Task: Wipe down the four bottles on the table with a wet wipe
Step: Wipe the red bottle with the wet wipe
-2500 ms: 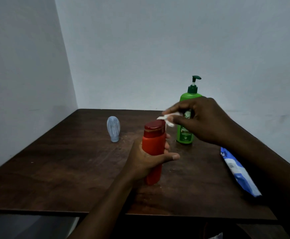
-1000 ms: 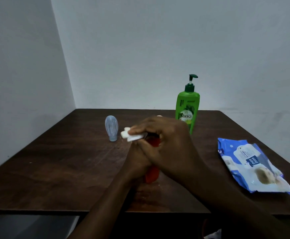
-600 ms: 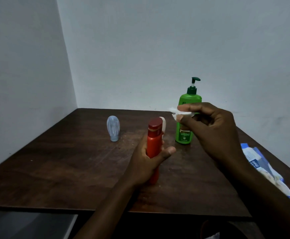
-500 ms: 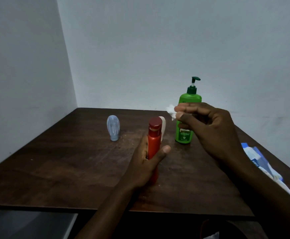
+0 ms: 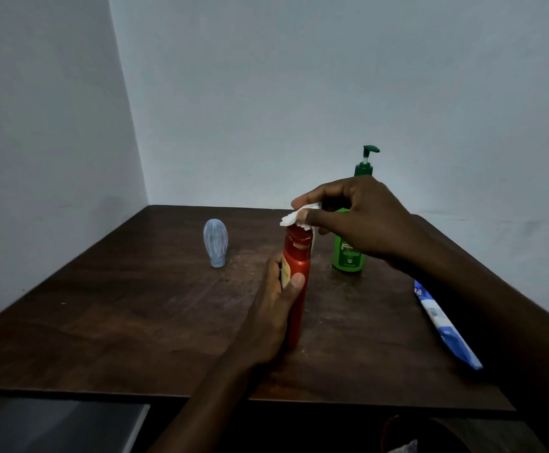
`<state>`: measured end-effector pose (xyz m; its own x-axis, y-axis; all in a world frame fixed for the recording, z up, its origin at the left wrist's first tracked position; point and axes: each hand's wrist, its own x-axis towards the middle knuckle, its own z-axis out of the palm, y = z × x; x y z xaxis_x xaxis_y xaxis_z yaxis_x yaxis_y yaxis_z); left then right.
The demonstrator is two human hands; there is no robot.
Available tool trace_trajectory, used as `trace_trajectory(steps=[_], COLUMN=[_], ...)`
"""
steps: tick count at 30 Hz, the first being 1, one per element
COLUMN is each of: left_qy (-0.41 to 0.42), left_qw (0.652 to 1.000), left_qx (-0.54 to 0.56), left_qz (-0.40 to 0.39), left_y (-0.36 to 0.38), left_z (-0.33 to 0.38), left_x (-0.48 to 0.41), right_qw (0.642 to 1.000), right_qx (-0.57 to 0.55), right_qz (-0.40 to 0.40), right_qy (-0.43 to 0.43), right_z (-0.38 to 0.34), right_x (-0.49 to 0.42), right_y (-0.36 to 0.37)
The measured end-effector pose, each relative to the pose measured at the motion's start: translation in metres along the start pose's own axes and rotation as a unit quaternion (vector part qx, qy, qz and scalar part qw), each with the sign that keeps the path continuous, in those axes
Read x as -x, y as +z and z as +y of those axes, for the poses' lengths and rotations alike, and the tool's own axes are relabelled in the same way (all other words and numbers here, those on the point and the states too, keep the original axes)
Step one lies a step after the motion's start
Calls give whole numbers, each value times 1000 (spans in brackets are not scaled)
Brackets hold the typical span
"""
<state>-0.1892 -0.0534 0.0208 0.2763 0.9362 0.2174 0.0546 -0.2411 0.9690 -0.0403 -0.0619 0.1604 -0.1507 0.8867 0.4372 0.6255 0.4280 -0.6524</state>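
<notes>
The red bottle (image 5: 295,282) stands upright near the middle of the dark wooden table (image 5: 136,315), its base on the surface. The left hand (image 5: 273,308) wraps its lower body from the 9 o'clock side, thumb pressed flat against the front and the other fingers hidden behind it; the grasp is closed on the bottle.

The right hand (image 5: 361,217) comes in from 3 o'clock and sits above the cap. Thumb and forefinger are pressed together on a bunched white wet wipe (image 5: 297,219), and the wipe touches the top of the red cap. The remaining fingers curl loosely behind.

The green pump bottle (image 5: 348,253) stands upright at 2 o'clock from the red bottle, near it but apart, with much of its body hidden behind the right hand; its dark green pump head (image 5: 369,155) shows above the knuckles.

The small clear bluish bottle (image 5: 216,241) stands at 10 o'clock from the red bottle, well apart, wide end up and narrow end on the table.

A sliver of pale material shows just behind the red bottle's shoulder; what it belongs to cannot be told.

The blue and white wipes packet (image 5: 443,325) lies flat at 4 o'clock, partly covered by the right forearm.
</notes>
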Motion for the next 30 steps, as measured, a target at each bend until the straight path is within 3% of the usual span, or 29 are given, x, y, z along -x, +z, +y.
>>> trace_trajectory(steps=[5, 8, 11, 16, 18, 21, 25, 30], left_qy=[1, 10, 6, 19, 13, 22, 37, 36], left_qw=[1000, 1000, 1000, 999, 1000, 999, 999, 999], left_qx=[-14, -14, -21, -27, -28, -35, -38, -24], left_qz=[5, -2, 4, 0, -2, 7, 0, -9], left_y=[-2, -3, -3, -2, -2, -4, -4, -5], left_z=[-1, -4, -3, -2, -2, -4, -5, -5], left_x=[-2, 0, 1, 0, 1, 0, -1, 0], right_qw=[996, 993, 994, 986, 983, 995, 992, 975], right_qx=[81, 74, 39, -164, -181, -95, 84, 136], right_qz=[-27, -39, -56, 11, 11, -18, -62, -93], right_qy=[-30, -77, -88, -18, -3, -1, -65, -152], right_z=[-4, -3, -3, 4, 4, -2, -13, -17], right_x=[5, 21, 31, 14, 8, -2, -9, 1], right_y=[-4, -9, -22, -29, -26, -18, -7, -5])
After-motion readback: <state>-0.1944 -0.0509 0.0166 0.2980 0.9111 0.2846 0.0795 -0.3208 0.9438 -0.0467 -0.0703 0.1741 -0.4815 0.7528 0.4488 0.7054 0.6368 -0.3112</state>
